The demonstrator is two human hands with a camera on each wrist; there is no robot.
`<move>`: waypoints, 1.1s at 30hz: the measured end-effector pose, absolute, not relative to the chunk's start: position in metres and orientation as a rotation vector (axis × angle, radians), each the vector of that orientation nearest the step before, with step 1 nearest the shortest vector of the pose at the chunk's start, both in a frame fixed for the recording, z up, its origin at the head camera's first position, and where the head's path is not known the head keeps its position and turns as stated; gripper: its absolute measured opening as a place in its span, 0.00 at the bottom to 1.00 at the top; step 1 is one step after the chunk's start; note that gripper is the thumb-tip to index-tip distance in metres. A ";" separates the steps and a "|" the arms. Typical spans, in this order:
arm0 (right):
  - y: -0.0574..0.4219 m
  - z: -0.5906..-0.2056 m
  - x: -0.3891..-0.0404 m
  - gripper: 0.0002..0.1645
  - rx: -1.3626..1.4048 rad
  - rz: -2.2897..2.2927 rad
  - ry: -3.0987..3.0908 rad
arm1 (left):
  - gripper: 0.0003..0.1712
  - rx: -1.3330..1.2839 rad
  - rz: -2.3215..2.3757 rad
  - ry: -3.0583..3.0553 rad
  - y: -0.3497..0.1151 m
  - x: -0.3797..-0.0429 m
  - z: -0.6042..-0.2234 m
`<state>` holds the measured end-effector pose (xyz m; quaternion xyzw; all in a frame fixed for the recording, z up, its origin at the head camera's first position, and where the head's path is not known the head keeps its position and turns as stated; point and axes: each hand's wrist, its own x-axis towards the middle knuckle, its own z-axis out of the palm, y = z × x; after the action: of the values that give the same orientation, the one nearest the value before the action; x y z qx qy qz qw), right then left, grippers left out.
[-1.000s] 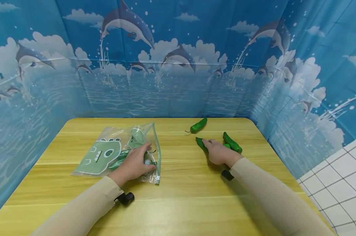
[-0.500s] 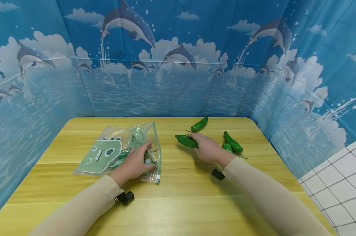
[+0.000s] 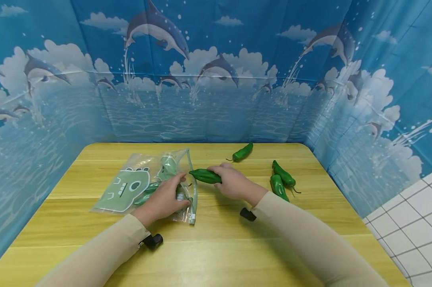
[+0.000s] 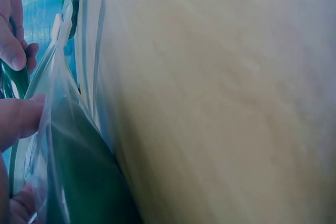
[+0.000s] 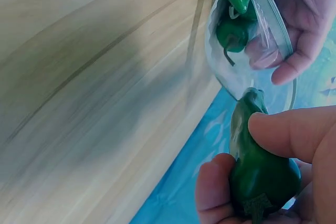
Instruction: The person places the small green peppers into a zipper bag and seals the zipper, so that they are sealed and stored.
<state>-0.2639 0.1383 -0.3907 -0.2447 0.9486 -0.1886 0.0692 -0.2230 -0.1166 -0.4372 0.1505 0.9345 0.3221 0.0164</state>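
A clear zip bag [image 3: 155, 157] with a printed green cartoon lies on the left of the table, several green peppers inside. My left hand [image 3: 165, 197] grips its upper layer near the mouth, which gapes toward the right in the right wrist view. In my right hand [image 3: 233, 181] I hold a green pepper [image 3: 204, 175] between thumb and fingers. Its tapered tip points at the bag's opening, stem end toward my palm [image 5: 265, 166]. The left wrist view shows a dark green pepper [image 4: 86, 171] through the plastic and fingers [image 4: 21, 119] at the bag's edge.
Two more green peppers [image 3: 284, 174] [image 3: 278, 187] lie side by side at the right of the yellow wooden table [image 3: 216, 255]. Another pepper [image 3: 243, 152] lies near the back edge. A blue dolphin curtain [image 3: 208, 107] hangs behind and at both sides.
My right hand has picked up a green pepper from the group at the right and carried it left to the bag's mouth. My left hand stays in place on the bag.
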 end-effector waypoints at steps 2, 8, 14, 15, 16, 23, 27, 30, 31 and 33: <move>0.134 -0.391 -0.264 0.34 -0.762 -0.540 2.866 | 0.55 0.482 1.009 2.900 -0.116 -0.222 -0.437; 0.126 -0.395 -0.264 0.34 -0.828 -0.474 2.888 | 0.54 0.540 1.051 2.883 -0.115 -0.220 -0.434; 0.119 -0.400 -0.266 0.34 -0.835 -0.465 2.865 | 0.55 0.576 1.044 2.875 -0.113 -0.220 -0.433; 0.118 -0.401 -0.266 0.34 -0.835 -0.471 2.855 | 0.55 0.582 1.040 2.876 -0.113 -0.220 -0.433; 0.117 -0.402 -0.266 0.34 -0.835 -0.477 2.844 | 0.55 0.585 1.036 2.877 -0.113 -0.220 -0.433; 0.111 -0.404 -0.266 0.35 -0.851 -0.496 2.787 | 0.56 0.618 0.980 2.889 -0.114 -0.219 -0.432; 0.111 -0.405 -0.267 0.36 -0.873 -0.519 2.772 | 0.55 0.643 0.955 2.901 -0.115 -0.219 -0.434; 0.111 -0.405 -0.267 0.34 -0.871 -0.551 2.776 | 0.56 0.646 0.956 2.904 -0.116 -0.219 -0.434; 0.112 -0.406 -0.268 0.34 -0.870 -0.561 2.778 | 0.56 0.645 0.956 2.904 -0.117 -0.220 -0.435; 0.112 -0.407 -0.269 0.32 -0.866 -0.579 2.780 | 0.57 0.640 0.963 2.901 -0.117 -0.220 -0.435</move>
<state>-0.2686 0.1123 -0.4068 -0.2905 0.9330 -0.1942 0.0863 -0.2196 -0.1171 -0.4351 0.2048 0.9289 0.3084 0.0093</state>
